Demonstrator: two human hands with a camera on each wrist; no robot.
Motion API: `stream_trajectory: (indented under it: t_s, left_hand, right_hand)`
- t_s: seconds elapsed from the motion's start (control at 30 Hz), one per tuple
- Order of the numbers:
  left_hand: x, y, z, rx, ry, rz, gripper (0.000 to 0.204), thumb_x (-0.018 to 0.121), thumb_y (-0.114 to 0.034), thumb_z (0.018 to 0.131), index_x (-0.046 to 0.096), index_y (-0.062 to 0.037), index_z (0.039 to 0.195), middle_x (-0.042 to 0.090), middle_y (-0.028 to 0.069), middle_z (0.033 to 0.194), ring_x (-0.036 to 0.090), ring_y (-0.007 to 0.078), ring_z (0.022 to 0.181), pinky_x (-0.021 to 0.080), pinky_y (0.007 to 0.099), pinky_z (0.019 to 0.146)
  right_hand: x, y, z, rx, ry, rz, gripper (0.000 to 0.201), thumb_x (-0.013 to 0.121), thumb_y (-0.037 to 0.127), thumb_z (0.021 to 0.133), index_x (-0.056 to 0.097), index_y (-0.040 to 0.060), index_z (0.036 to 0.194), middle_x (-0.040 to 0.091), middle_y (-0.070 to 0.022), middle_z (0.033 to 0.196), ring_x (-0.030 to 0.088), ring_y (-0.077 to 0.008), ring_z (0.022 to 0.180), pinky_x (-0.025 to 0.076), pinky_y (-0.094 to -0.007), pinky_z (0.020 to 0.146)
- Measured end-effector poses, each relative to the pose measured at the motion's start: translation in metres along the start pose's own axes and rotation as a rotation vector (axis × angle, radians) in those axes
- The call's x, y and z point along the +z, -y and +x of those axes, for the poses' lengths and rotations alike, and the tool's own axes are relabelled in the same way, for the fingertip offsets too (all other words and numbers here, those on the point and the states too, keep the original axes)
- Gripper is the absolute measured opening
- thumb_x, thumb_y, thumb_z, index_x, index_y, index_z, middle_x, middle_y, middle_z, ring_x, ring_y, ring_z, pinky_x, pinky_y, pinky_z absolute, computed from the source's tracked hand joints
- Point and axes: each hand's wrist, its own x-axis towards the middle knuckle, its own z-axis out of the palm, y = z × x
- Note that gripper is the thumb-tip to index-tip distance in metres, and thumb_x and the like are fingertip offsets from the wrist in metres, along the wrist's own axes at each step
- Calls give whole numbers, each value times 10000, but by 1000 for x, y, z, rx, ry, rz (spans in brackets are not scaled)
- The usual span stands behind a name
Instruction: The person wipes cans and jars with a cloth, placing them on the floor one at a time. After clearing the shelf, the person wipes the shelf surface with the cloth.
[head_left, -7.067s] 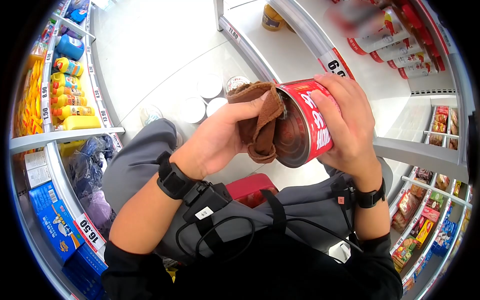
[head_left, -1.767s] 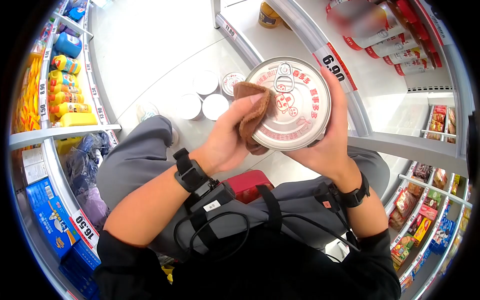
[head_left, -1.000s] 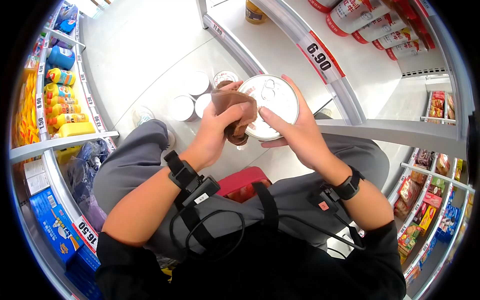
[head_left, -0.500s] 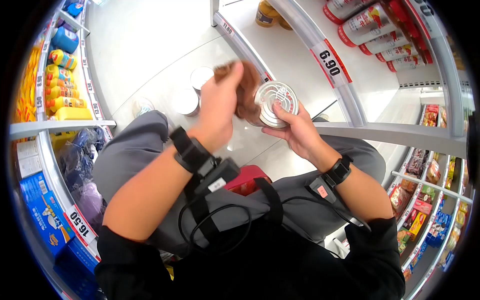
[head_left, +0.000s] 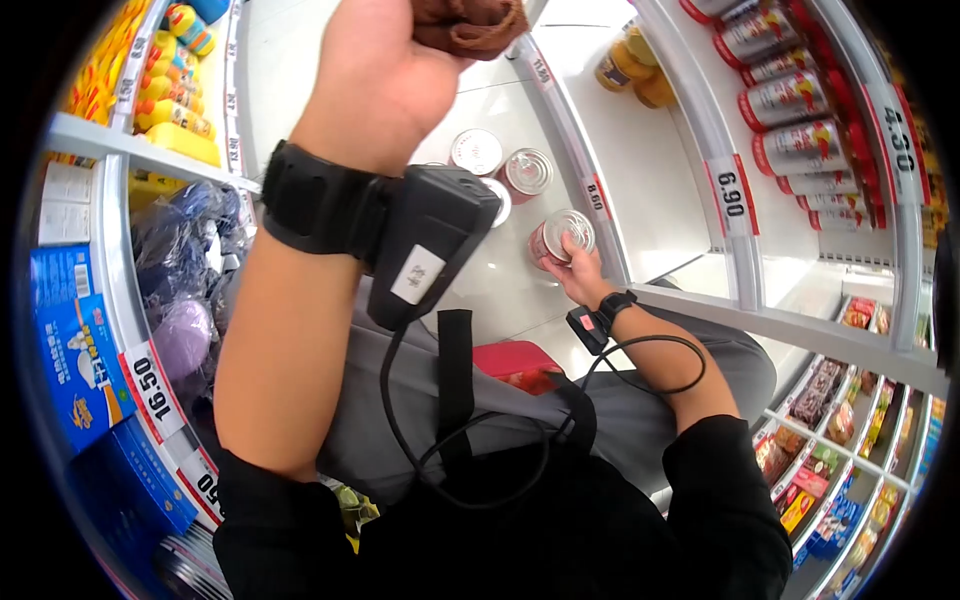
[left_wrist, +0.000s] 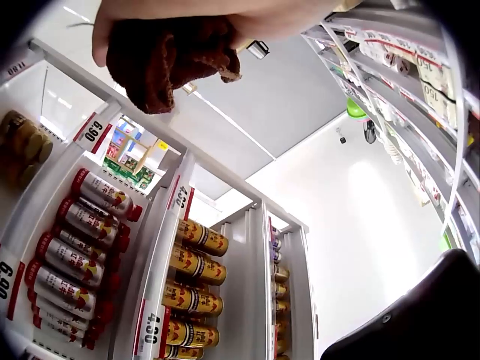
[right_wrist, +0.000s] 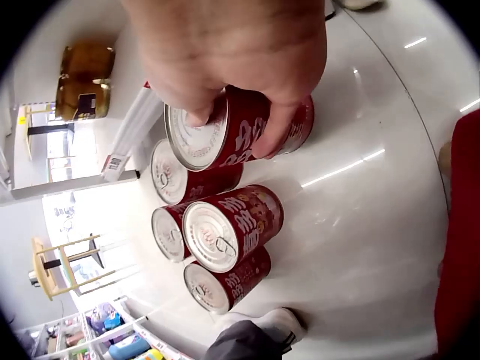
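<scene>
Red can [head_left: 558, 231], long axis nearly vertical, lid uppermost, near other cans [head_left: 527, 173].

Bright, white light through bending lenses.
Black corners frame every view; a shelf rail [head_left: 690, 98] curves in the head view. Glare streaks the floor [right_wrist: 360, 214] in the right wrist view; a patch washes out in the left.

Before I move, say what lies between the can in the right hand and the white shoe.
In the right wrist view, other red cans stand on the floor between the held can and the shoe.
</scene>
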Motion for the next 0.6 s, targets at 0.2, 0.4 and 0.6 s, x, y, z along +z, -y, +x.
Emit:
stream_trajectory:
  t_s: [0.2,0.4,0.6]
  left_hand:
    - [2,-4,-7,55,-80,8,269,416,-270,1054,601,-80,1013,561,17,737,529,198,610,511,426,709]
    - [6,-4,-10,73,-75,65,266,405,-265,1057,585,-71,1029,557,25,746,535,191,634,505,411,720]
    - [1,-9,-9,33,-82,20,230,435,-240,1043,587,-72,1000,581,22,805,557,177,691,495,389,707]
  right_hand:
    - [7,-45,52,-17,5,88,441,631,198,947,415,158,1330,548,-101,1239,601,-306,1066,581,-473,849]
    - [17,-55,70,-58,52,74,428,635,209,947,433,158,1322,543,-94,1255,595,-291,1071,567,-479,872]
    - [26,-51,67,-87,35,96,389,621,201,956,448,150,1301,576,-87,1223,617,-267,1050,572,-489,833]
